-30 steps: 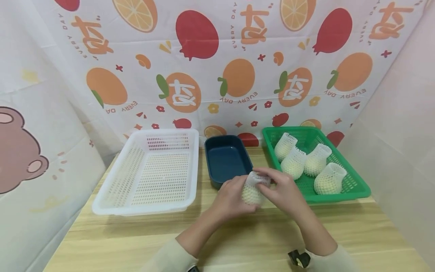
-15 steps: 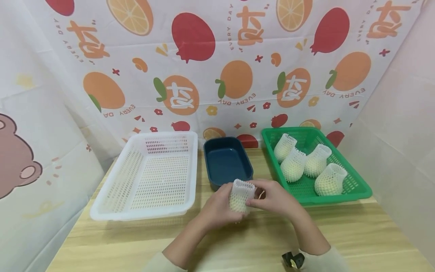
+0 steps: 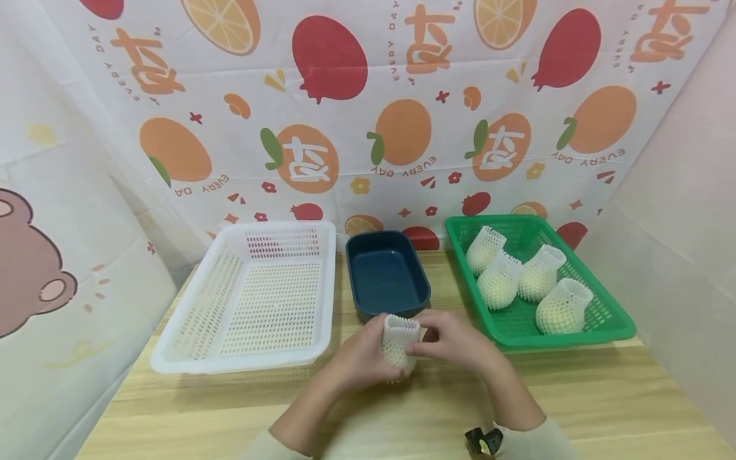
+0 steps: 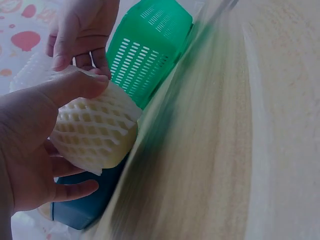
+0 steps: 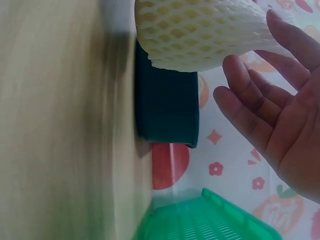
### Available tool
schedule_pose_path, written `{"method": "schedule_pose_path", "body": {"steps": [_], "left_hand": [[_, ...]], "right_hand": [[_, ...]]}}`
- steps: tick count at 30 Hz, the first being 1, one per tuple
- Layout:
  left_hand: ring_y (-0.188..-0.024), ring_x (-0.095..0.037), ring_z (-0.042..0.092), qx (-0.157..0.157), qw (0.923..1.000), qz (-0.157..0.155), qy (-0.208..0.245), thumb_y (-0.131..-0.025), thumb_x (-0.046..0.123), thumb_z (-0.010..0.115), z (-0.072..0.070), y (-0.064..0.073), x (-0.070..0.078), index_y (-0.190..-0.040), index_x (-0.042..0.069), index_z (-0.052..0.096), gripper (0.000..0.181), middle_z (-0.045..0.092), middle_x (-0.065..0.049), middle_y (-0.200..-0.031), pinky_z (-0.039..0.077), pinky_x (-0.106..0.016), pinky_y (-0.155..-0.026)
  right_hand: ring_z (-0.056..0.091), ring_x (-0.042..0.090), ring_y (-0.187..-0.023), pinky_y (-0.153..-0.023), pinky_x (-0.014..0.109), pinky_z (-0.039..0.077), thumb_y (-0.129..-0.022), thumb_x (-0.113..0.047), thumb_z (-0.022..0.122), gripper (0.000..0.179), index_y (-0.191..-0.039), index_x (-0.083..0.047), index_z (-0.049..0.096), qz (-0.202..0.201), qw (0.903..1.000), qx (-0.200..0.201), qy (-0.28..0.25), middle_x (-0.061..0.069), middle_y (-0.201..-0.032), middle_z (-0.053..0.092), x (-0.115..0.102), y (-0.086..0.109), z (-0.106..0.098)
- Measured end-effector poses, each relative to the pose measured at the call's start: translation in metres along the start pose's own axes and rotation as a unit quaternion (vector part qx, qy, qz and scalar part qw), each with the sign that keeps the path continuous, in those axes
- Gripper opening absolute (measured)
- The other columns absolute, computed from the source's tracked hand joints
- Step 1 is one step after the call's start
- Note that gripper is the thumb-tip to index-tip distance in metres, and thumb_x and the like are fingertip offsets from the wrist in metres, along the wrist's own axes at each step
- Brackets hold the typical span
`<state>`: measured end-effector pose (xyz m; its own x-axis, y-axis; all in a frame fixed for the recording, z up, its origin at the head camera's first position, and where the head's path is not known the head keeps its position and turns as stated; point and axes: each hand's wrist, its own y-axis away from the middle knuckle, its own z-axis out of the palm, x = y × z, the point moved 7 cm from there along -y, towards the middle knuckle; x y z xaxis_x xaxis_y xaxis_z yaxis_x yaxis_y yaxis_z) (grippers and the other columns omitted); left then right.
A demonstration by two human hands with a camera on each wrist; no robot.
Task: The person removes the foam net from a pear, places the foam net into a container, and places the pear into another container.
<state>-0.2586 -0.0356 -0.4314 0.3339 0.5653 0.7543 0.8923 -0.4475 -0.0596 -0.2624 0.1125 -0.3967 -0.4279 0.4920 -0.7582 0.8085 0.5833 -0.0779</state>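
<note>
A pale yellow fruit in a white foam net (image 3: 397, 348) is held up over the front of the table, its net standing open at the top. My left hand (image 3: 359, 358) grips it around the side; in the left wrist view the thumb lies across the net (image 4: 95, 127) and the fruit's bare yellow bottom shows. From the right, my right hand (image 3: 451, 342) pinches the upper part of the net between thumb and fingers. In the right wrist view the other fingers (image 5: 250, 107) are loosely bent below the net. The fruit's kind is hidden by the net.
A white perforated basket (image 3: 328, 306) stands on the left. A dark blue tray (image 3: 385, 281) lies behind my hands. On the right, a green basket (image 3: 609, 329) holds several netted fruits (image 3: 499, 281). A fruit-printed cloth (image 3: 345, 140) hangs behind the wood-look table (image 3: 190, 421).
Both hands have moved left and toward me with the netted fruit, away from the green basket. The net's opening has turned more upright, and the right hand has stayed at its upper part.
</note>
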Motion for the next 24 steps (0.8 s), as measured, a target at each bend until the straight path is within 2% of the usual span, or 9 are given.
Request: {"method": "schedule_pose_path", "body": {"steps": [9, 16, 20, 24], "left_hand": [[-0.087, -0.007, 0.058, -0.014, 0.9996, 0.009, -0.021, -0.067, 0.032, 0.089, 0.0031, -0.0007, -0.0072, -0.125, 0.022, 0.051, 0.070, 0.061, 0.009, -0.108, 0.051, -0.027, -0.074], [-0.091, -0.006, 0.060, -0.019, 0.9995, 0.021, -0.013, -0.066, 0.031, 0.089, 0.0012, 0.0001, -0.0059, -0.128, 0.023, 0.051, 0.073, 0.062, 0.010, -0.111, 0.051, -0.028, -0.080], [-0.099, -0.006, 0.060, -0.044, 0.9985, 0.032, -0.006, -0.071, 0.035, 0.087, 0.0010, 0.0003, -0.0059, -0.132, 0.025, 0.051, 0.071, 0.062, 0.010, -0.119, 0.051, -0.030, -0.087], [-0.096, -0.006, 0.061, -0.057, 0.9978, 0.031, -0.015, -0.079, 0.044, 0.080, -0.0029, 0.0002, -0.0054, -0.131, 0.026, 0.055, 0.061, 0.064, 0.009, -0.117, 0.052, -0.029, -0.081]], "right_hand": [[0.057, 0.008, -0.078, -0.066, 0.024, 0.052, -0.089, -0.038, 0.071, 0.017, -0.099, -0.024, 0.071, -0.012, 0.9990, 0.022, 0.038, -0.012, -0.088, 0.066, 0.0029, -0.0031, 0.0053], [0.059, 0.006, -0.079, -0.070, 0.024, 0.052, -0.089, -0.036, 0.073, 0.012, -0.096, -0.027, 0.070, 0.005, 0.9985, 0.037, 0.040, -0.015, -0.088, 0.064, 0.0043, -0.0050, 0.0065], [0.060, 0.005, -0.080, -0.072, 0.024, 0.053, -0.089, -0.036, 0.072, 0.014, -0.096, -0.025, 0.070, -0.005, 0.9983, 0.040, 0.042, -0.013, -0.088, 0.065, 0.0050, -0.0065, 0.0074], [0.060, 0.005, -0.083, -0.074, 0.029, 0.055, -0.088, -0.036, 0.074, 0.016, -0.097, -0.023, 0.071, -0.012, 0.9972, 0.053, 0.052, -0.012, -0.093, 0.067, 0.0047, -0.0072, 0.0074]]}}
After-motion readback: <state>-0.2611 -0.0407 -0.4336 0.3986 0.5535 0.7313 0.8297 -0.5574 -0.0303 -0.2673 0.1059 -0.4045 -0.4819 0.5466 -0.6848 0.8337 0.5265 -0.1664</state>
